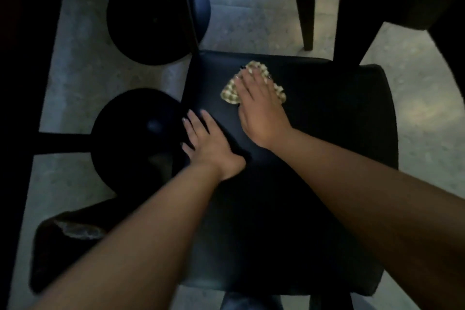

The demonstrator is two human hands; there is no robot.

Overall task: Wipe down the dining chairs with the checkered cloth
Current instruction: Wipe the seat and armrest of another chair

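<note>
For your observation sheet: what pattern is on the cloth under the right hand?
Cream-and-tan checks on the small crumpled cloth, seen best in the head view.

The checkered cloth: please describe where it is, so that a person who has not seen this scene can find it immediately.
Find the wide black chair seat in the middle of the view. Near its far edge, the right hand presses flat on the checkered cloth. It is the only pale, patterned thing there; the left hand rests bare on the seat.
</note>
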